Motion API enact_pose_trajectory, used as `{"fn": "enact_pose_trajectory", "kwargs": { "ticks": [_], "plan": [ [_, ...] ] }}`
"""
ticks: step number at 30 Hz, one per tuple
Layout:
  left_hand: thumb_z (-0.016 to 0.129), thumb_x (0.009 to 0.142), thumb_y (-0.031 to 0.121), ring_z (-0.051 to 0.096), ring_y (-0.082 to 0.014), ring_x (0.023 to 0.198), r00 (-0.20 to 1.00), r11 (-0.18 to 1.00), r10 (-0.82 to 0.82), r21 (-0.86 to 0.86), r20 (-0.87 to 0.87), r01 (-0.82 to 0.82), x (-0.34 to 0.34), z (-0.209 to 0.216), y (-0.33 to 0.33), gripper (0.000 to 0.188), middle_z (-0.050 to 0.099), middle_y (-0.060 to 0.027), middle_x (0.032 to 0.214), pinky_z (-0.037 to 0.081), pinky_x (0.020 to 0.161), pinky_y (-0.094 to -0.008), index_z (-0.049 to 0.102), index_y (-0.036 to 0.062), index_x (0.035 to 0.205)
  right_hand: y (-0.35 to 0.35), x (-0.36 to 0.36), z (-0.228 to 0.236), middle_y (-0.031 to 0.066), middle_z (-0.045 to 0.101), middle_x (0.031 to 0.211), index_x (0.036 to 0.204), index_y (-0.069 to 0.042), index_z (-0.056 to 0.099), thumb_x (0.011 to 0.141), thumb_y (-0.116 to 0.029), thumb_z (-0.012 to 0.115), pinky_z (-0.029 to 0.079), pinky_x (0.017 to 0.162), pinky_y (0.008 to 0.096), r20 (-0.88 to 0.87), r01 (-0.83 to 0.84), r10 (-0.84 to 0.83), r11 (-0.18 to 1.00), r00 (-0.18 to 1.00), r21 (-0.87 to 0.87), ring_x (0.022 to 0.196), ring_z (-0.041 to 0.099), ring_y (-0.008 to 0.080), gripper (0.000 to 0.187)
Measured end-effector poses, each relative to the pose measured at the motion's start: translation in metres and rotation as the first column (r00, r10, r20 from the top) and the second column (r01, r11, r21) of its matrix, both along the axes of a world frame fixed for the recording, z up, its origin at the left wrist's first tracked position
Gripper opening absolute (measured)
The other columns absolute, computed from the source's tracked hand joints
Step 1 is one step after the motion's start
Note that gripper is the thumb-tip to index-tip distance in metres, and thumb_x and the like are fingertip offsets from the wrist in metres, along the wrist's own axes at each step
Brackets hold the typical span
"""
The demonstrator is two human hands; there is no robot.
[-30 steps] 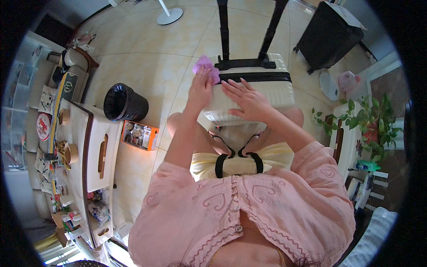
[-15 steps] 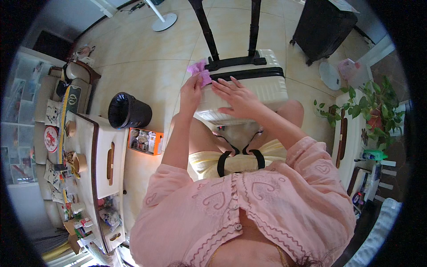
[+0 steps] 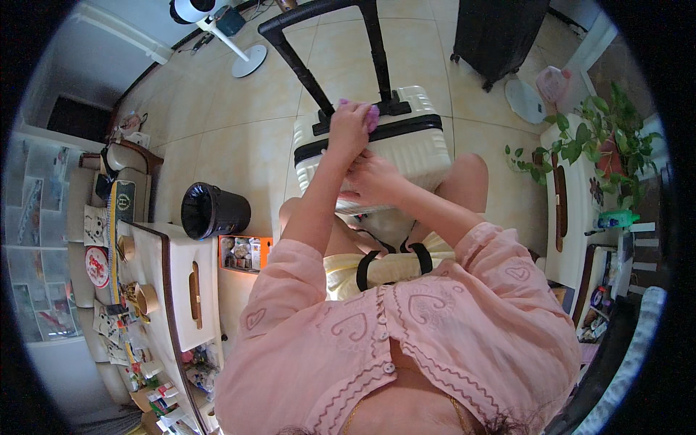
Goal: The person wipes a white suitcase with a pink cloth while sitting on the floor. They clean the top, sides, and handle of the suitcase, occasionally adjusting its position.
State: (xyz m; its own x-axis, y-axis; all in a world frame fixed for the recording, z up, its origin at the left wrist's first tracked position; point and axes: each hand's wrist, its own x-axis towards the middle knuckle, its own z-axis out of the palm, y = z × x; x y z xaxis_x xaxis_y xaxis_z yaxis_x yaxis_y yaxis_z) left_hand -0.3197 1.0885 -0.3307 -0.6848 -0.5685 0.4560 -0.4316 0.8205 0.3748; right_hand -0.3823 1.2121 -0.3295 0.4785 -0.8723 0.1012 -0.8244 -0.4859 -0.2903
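A white hard-shell suitcase (image 3: 417, 151) with a black band across it stands between my knees. Its black telescopic handle (image 3: 378, 54) is pulled up. Closed around a crumpled purple cloth (image 3: 372, 118), my left hand (image 3: 351, 130) presses at the suitcase top, beside the handle's base. My right hand (image 3: 375, 179) lies on the near part of the shell, just below my left wrist. Its thumb is apart from the other fingers, whose tips are partly hidden by the left forearm.
Left of me are a black lined bin (image 3: 216, 210), an orange box of small items (image 3: 246, 254) and a white cabinet (image 3: 190, 279). A white stand base (image 3: 249, 61) and a dark suitcase (image 3: 500, 36) stand farther off. Right, a potted plant (image 3: 609, 156) tops another cabinet.
My left hand has moved the purple cloth right and farther away, from the suitcase's left edge to the handle base. My right hand has drawn back toward me and slightly left.
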Motion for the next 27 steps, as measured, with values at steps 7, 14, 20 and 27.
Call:
{"fn": "enact_pose_trajectory", "kwargs": {
  "ticks": [7, 14, 20, 27],
  "plan": [
    [0.058, 0.08, 0.013, 0.058, -0.0328, 0.095, 0.997, 0.998, -0.064, -0.004, -0.048, 0.064, -0.036, -0.001, 0.012, 0.026, 0.063, -0.0109, 0.103, 0.046, 0.083, -0.0411, 0.063, 0.0088, 0.105, 0.002, 0.006, -0.024, 0.0172, 0.046, 0.133, 0.135, -0.006, 0.036, 0.083, -0.042, 0.053, 0.029, 0.105, 0.0468, 0.206, 0.08, 0.002, 0.919, 0.979, -0.387, 0.125, 0.04, 0.0339, 0.066],
    [0.056, 0.083, 0.015, 0.057, -0.0297, 0.102, 0.989, 0.991, 0.117, -0.071, 0.092, -0.11, 0.021, 0.0, 0.012, 0.029, 0.061, -0.0097, 0.11, 0.043, 0.088, -0.0397, 0.06, 0.0103, 0.111, 0.007, -0.003, -0.015, 0.0144, 0.052, 0.127, 0.127, -0.005, 0.047, 0.08, -0.049, 0.057, 0.019, 0.111, 0.0463, 0.117, 0.019, 0.003, 0.982, 0.993, -0.188, 0.126, 0.041, 0.0285, 0.065],
    [0.056, 0.082, 0.012, 0.053, -0.0249, 0.109, 0.969, 0.972, 0.235, -0.045, 0.073, -0.232, 0.06, -0.004, 0.012, 0.032, 0.059, -0.0054, 0.117, 0.033, 0.097, -0.0451, 0.059, 0.0114, 0.114, 0.004, -0.001, -0.013, 0.0093, 0.046, 0.135, 0.128, -0.006, 0.048, 0.079, -0.05, 0.059, 0.015, 0.113, 0.0436, 0.07, 0.005, 0.013, 0.97, 0.997, -0.243, 0.132, 0.034, 0.0238, 0.066],
    [0.056, 0.077, 0.003, 0.06, -0.0319, 0.089, 0.942, 0.949, 0.303, -0.046, -0.148, -0.312, 0.103, 0.004, 0.009, 0.023, 0.065, -0.0128, 0.093, 0.046, 0.079, -0.0404, 0.064, 0.0059, 0.098, 0.005, -0.002, -0.004, 0.0078, 0.039, 0.142, 0.133, -0.009, 0.045, 0.083, -0.042, 0.056, 0.014, 0.113, 0.0431, 0.107, -0.017, 0.044, 0.971, 0.993, -0.237, 0.135, 0.029, 0.0216, 0.061]
  ]
}}
